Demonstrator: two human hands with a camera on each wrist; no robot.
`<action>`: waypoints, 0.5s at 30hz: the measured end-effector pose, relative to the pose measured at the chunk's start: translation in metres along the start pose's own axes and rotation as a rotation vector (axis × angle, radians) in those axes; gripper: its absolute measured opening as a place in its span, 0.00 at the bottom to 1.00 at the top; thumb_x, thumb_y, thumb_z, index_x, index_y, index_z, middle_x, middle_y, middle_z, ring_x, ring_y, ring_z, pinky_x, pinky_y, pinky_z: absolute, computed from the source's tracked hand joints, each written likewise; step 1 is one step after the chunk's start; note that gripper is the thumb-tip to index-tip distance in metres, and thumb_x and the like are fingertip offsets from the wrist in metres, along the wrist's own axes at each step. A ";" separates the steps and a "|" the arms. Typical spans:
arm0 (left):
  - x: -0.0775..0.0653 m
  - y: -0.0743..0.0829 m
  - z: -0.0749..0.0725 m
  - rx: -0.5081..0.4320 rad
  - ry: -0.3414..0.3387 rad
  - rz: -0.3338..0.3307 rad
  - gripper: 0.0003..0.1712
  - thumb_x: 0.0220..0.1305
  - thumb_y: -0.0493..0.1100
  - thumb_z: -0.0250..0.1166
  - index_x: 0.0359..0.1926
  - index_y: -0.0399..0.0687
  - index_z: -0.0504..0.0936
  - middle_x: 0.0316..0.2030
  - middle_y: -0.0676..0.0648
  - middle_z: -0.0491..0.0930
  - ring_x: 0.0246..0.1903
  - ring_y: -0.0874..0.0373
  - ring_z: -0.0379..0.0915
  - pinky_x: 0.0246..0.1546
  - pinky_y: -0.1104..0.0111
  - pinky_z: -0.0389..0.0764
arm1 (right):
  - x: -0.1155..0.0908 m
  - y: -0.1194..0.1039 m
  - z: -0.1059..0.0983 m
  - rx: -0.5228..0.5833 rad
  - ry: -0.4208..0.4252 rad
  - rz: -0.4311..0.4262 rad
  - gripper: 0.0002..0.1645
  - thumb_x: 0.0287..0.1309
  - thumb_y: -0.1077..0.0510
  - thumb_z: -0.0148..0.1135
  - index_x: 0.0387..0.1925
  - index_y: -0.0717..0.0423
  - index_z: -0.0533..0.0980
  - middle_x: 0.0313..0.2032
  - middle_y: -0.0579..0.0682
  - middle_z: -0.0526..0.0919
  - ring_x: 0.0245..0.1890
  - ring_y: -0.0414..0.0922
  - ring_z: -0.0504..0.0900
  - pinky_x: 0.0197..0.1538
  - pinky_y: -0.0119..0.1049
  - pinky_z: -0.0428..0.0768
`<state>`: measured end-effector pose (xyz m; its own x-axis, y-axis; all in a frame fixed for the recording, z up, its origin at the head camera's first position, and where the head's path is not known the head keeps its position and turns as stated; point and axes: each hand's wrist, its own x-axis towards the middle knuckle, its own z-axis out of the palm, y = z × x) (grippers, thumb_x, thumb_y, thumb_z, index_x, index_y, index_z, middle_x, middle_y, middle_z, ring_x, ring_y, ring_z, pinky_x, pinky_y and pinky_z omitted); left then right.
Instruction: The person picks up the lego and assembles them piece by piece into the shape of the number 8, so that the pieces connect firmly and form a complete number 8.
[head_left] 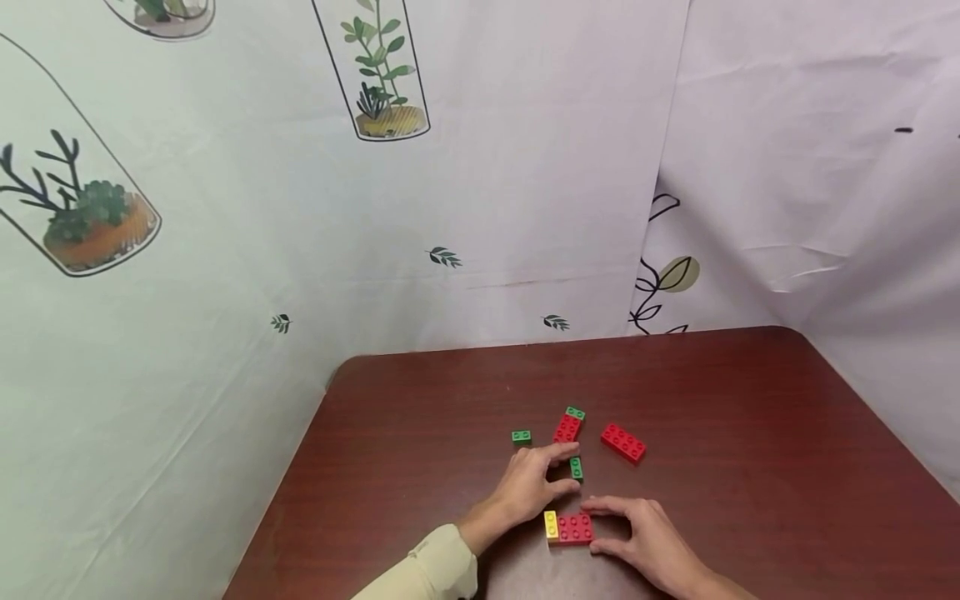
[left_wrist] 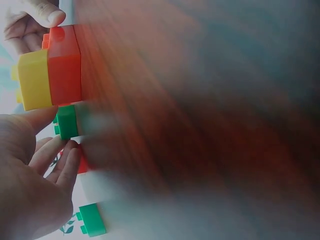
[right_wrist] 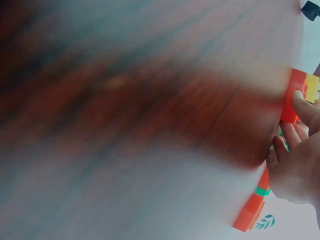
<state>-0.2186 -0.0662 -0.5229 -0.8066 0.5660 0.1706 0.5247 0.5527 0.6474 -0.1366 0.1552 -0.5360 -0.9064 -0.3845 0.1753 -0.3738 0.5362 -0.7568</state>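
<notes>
My right hand (head_left: 651, 537) pinches the right end of a red toy building brick (head_left: 574, 529), its thumb on the near side. A yellow two-stud brick (head_left: 551, 526) sits on top of that brick's left end; the left wrist view shows it stacked (left_wrist: 35, 80). Beyond it, my left hand (head_left: 525, 485) holds a small green two-stud brick (head_left: 576, 469) between thumb and fingertips, the brick standing on the table. Just past those fingers lies another red brick (head_left: 566, 428) with a green two-stud brick (head_left: 575, 412) at its far end.
A loose green brick (head_left: 521, 437) lies left of the far red brick, and a loose red brick (head_left: 623, 442) lies to the right. All rest on a dark reddish-brown table (head_left: 735, 433). White cloth with printed plants (head_left: 525, 192) hangs behind and at both sides.
</notes>
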 end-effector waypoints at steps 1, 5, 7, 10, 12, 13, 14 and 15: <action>0.001 0.000 0.001 0.002 0.002 -0.003 0.31 0.66 0.44 0.78 0.68 0.45 0.82 0.60 0.54 0.86 0.55 0.62 0.84 0.53 0.69 0.83 | 0.000 0.000 0.000 -0.002 0.002 -0.001 0.27 0.52 0.46 0.84 0.53 0.49 0.88 0.50 0.42 0.91 0.53 0.37 0.86 0.51 0.34 0.85; 0.003 0.000 0.002 0.010 0.013 -0.022 0.30 0.66 0.44 0.78 0.67 0.45 0.83 0.59 0.54 0.86 0.54 0.63 0.84 0.52 0.69 0.84 | 0.001 -0.001 -0.001 0.007 -0.014 0.018 0.27 0.52 0.46 0.84 0.54 0.49 0.88 0.49 0.42 0.91 0.53 0.37 0.86 0.51 0.35 0.85; 0.004 0.000 0.003 0.022 0.024 -0.030 0.28 0.65 0.44 0.78 0.65 0.46 0.85 0.58 0.54 0.87 0.54 0.64 0.84 0.52 0.68 0.84 | 0.001 -0.001 -0.002 0.014 -0.020 0.026 0.27 0.52 0.47 0.84 0.54 0.50 0.88 0.49 0.42 0.91 0.52 0.37 0.86 0.51 0.35 0.85; 0.005 0.001 0.003 0.031 0.037 -0.040 0.27 0.64 0.44 0.79 0.64 0.47 0.86 0.56 0.54 0.88 0.53 0.65 0.84 0.52 0.68 0.84 | 0.000 -0.002 -0.002 0.019 -0.027 0.035 0.27 0.53 0.46 0.84 0.54 0.50 0.88 0.49 0.42 0.91 0.52 0.36 0.86 0.51 0.35 0.85; 0.005 0.001 0.004 0.033 0.043 -0.043 0.27 0.64 0.44 0.79 0.63 0.47 0.86 0.56 0.54 0.88 0.52 0.65 0.84 0.52 0.67 0.84 | 0.000 -0.002 -0.002 0.020 -0.029 0.037 0.27 0.53 0.46 0.84 0.54 0.50 0.88 0.49 0.42 0.91 0.52 0.36 0.86 0.51 0.35 0.85; 0.005 0.001 0.004 0.031 0.046 -0.044 0.26 0.64 0.44 0.79 0.62 0.47 0.87 0.55 0.54 0.88 0.52 0.65 0.85 0.51 0.67 0.84 | 0.001 -0.002 -0.002 0.020 -0.030 0.039 0.27 0.53 0.46 0.84 0.54 0.49 0.88 0.49 0.42 0.91 0.52 0.36 0.86 0.51 0.36 0.85; 0.005 0.001 0.004 0.029 0.049 -0.045 0.26 0.64 0.44 0.79 0.62 0.47 0.87 0.55 0.54 0.88 0.52 0.65 0.85 0.51 0.67 0.84 | 0.001 -0.001 -0.002 0.021 -0.031 0.041 0.27 0.53 0.46 0.84 0.54 0.49 0.88 0.49 0.42 0.91 0.52 0.37 0.86 0.51 0.36 0.85; 0.005 0.001 0.004 0.027 0.051 -0.047 0.25 0.64 0.44 0.79 0.62 0.47 0.87 0.54 0.54 0.89 0.52 0.65 0.85 0.51 0.67 0.85 | 0.001 -0.001 -0.002 0.022 -0.033 0.042 0.27 0.53 0.46 0.83 0.54 0.49 0.88 0.49 0.42 0.91 0.52 0.37 0.87 0.51 0.36 0.85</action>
<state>-0.2212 -0.0600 -0.5245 -0.8429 0.5074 0.1791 0.4928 0.5945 0.6354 -0.1371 0.1559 -0.5335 -0.9141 -0.3864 0.1226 -0.3307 0.5360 -0.7768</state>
